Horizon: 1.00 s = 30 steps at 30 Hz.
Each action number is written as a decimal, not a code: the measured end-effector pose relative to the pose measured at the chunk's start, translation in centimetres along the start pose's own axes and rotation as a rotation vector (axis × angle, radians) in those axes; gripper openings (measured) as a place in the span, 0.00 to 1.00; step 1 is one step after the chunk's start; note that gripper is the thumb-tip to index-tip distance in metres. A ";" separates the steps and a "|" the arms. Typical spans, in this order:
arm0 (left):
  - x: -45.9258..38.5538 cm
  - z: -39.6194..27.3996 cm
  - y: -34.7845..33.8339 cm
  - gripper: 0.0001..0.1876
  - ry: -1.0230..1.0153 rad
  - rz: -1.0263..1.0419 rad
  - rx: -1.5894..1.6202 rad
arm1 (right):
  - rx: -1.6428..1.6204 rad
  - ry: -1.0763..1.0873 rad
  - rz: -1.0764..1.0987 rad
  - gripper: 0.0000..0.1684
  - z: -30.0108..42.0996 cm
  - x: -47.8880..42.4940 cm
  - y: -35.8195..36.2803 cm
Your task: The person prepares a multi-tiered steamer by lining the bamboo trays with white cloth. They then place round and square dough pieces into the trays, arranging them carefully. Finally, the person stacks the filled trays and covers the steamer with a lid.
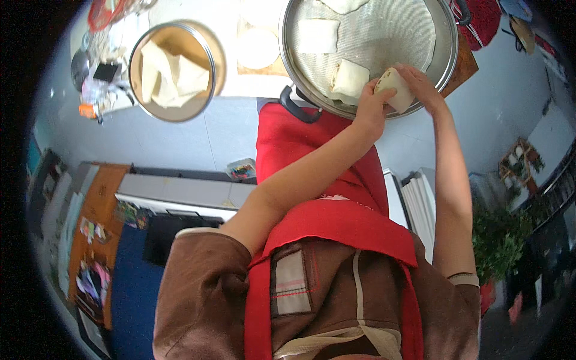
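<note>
Between my left hand (374, 105) and my right hand (418, 85) is a pale dough piece (396, 90) with brown filling showing at its edge, gripped by both over the near right rim of a round metal steamer tray (443, 90). A mesh liner (382, 31) covers the tray's bottom. On it lie a squarish dough piece (318, 36), another at the far edge (344, 3), and one with filling showing at its side (352, 77), just left of my hands.
Left of the tray, a round metal-rimmed bowl (134, 74) holds a pale crumpled cloth or dough sheet (173, 78). A round pale thing (258, 48) lies between them on a wooden board (261, 71). The tray's black handle (299, 108) juts towards my red apron.
</note>
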<state>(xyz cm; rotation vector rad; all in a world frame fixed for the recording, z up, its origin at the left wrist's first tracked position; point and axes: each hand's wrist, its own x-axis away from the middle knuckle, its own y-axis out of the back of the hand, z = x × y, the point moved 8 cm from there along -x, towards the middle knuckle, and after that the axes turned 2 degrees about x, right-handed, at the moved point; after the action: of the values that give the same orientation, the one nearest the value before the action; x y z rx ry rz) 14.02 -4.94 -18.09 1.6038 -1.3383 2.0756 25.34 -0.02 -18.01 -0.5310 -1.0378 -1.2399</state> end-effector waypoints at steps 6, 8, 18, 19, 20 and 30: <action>-2.6 4.9 1.8 0.27 0.115 -0.136 0.210 | 0.684 0.359 0.201 0.24 1.3 -4.2 0.3; -3.5 5.5 2.4 0.26 0.084 -0.131 0.236 | 0.741 0.339 0.222 0.24 1.6 -4.1 0.0; -0.5 3.4 2.4 0.22 0.130 -0.247 -0.099 | 0.846 0.739 -0.209 0.18 2.3 -2.8 2.6; 0.1 2.1 2.3 0.21 0.069 -0.252 -0.201 | 0.792 0.681 -0.263 0.18 2.1 -2.4 3.5; 0.0 1.0 2.3 0.21 0.014 -0.276 -0.264 | 0.736 0.622 -0.315 0.18 1.8 -2.1 4.5; -6.1 3.5 4.2 0.19 -0.263 -0.353 -0.420 | 0.746 0.252 -0.214 0.19 -2.5 -4.5 4.9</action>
<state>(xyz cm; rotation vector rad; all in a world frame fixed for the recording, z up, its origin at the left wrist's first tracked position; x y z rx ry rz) 16.12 -7.81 -25.44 1.7957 -1.3351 1.3166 30.91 1.71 -22.10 0.3100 -1.2597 -0.9701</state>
